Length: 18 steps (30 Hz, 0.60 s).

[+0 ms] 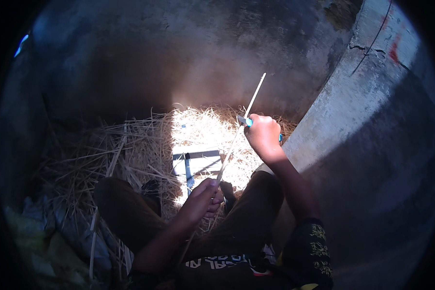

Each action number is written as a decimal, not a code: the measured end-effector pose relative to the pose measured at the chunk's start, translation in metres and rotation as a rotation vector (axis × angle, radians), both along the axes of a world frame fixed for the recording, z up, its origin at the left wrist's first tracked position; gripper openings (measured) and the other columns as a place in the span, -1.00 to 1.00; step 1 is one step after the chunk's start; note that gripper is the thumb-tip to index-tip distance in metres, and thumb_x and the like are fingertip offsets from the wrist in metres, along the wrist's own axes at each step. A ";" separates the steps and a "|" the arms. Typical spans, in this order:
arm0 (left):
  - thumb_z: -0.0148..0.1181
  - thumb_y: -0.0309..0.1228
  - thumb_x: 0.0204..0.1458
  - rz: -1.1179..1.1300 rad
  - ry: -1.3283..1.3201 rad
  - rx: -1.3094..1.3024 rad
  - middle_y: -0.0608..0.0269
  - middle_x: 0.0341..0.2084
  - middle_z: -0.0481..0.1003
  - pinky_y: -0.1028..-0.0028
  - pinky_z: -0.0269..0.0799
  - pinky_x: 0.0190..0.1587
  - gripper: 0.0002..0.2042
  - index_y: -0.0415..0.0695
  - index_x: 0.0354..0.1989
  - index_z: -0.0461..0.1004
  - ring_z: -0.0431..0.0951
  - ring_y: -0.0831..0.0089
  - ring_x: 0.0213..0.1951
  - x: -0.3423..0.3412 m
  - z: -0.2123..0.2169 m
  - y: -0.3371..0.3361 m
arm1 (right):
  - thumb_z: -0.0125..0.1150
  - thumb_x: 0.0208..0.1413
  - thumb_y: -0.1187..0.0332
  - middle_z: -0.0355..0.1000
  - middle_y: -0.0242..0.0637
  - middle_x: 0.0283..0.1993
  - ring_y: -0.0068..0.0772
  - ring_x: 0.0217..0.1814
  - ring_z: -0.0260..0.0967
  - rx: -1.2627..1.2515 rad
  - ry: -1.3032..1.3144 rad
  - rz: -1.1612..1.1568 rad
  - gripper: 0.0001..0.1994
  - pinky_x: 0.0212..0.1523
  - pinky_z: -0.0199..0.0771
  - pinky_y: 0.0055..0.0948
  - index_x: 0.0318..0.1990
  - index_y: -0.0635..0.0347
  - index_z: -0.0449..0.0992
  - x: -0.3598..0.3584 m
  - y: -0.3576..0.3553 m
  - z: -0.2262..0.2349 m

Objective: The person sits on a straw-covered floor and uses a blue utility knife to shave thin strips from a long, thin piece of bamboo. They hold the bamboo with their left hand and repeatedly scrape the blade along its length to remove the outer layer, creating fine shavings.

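Observation:
A long thin pale stick (232,149) slants across the middle, its tip up and away to the right. My left hand (202,200) is closed around its lower part, above my lap. A thin length seems to run on below that hand toward my body. Higher up, my right hand (264,136) grips a knife (249,122) with a blue handle, its fingers wrapped round it. The short metal blade lies against the stick or just in front of it; I cannot tell if it is cutting in.
Pale shavings and thin strips (145,140) cover the floor, brightly sunlit in the middle. A flat pale board (205,160) with a dark strip (188,169) lies between my bent legs. A rough wall (130,63) stands ahead, a sloping concrete face (333,101) at right, crumpled sacking (43,246) at lower left.

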State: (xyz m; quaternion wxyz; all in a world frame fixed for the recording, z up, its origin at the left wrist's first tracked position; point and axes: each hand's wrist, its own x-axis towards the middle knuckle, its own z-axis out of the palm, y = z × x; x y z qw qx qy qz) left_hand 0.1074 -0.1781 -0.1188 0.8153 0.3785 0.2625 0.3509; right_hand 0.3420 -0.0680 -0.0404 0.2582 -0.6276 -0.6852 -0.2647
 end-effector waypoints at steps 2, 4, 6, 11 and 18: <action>-0.14 -0.20 0.40 0.020 -0.016 -0.016 0.48 -0.63 0.18 0.63 -0.06 -0.66 -0.78 -0.05 -0.22 0.30 0.07 0.71 -0.67 -0.002 0.003 0.003 | 0.28 -0.09 0.34 0.51 -0.11 -0.52 0.02 -0.46 0.52 -0.061 -0.028 0.087 -0.91 -0.42 0.51 -0.03 -0.46 0.13 0.53 -0.011 -0.014 -0.014; -0.12 -0.18 0.39 0.040 -0.046 0.034 0.52 -0.66 0.13 0.63 -0.11 -0.68 -0.76 -0.04 -0.25 0.30 0.02 0.73 -0.71 -0.004 -0.006 0.006 | 0.28 -0.08 0.32 0.51 -0.15 -0.50 0.00 -0.49 0.51 -0.137 -0.019 0.179 -0.89 -0.46 0.48 -0.05 -0.45 0.12 0.52 -0.029 -0.032 -0.031; -0.11 -0.17 0.39 0.076 -0.028 0.038 0.54 -0.66 0.13 0.63 -0.12 -0.67 -0.75 -0.04 -0.26 0.31 0.01 0.74 -0.71 -0.004 -0.007 0.005 | 0.29 -0.06 0.28 0.50 -0.17 -0.51 -0.03 -0.52 0.50 -0.201 0.001 0.208 -0.86 -0.50 0.46 -0.09 -0.46 0.11 0.50 -0.049 -0.049 -0.053; -0.09 -0.14 0.39 0.272 0.067 0.162 0.55 -0.65 0.17 0.64 -0.06 -0.67 -0.73 -0.04 -0.28 0.32 0.07 0.75 -0.69 0.011 -0.016 0.000 | 0.26 -0.02 0.20 0.48 -0.18 -0.54 -0.05 -0.52 0.49 -0.135 0.117 0.257 -0.80 -0.54 0.42 -0.12 -0.49 0.10 0.48 -0.069 -0.049 -0.078; -0.06 -0.23 0.39 0.566 0.269 0.391 0.49 -0.63 0.24 0.57 0.17 -0.47 -0.71 -0.14 -0.36 0.36 0.20 0.73 -0.53 0.010 -0.017 0.010 | 0.25 -0.10 0.32 0.48 -0.22 -0.55 -0.12 -0.50 0.50 0.025 0.104 0.399 -0.88 -0.51 0.42 -0.20 -0.54 0.09 0.44 -0.077 -0.011 -0.056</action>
